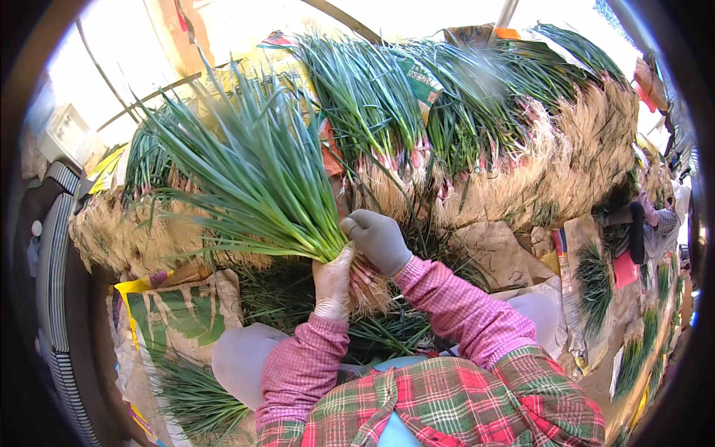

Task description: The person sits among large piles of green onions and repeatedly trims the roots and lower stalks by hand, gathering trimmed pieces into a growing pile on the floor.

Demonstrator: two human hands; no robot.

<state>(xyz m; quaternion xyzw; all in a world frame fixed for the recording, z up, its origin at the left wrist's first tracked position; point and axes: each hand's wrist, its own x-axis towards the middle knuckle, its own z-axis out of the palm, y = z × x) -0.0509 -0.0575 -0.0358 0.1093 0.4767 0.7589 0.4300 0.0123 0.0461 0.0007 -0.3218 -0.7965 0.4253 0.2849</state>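
A thick bunch of what looks like green garlic [301, 207] fans out to the upper left, with pinkish bases and pale roots [371, 293] at its lower end. My left hand [333, 282], in a thin translucent glove, is wrapped around the stems just above the bases. My right hand [381, 241] wears a grey glove. Its fingers are curled against the right side of the same bunch and its thumb points left across the stems; its fingertips are hidden. Below both hands, loose green leaves [385, 335] lie between my knees.
A long heap of rooted green bunches [363, 106] runs across the front, roots [581, 139] facing me. Paper sacks [184, 318] cover the ground, with more greens [201, 396] at lower left. A striped dark item [53, 268] lies far left. Another person [656, 218] is at right.
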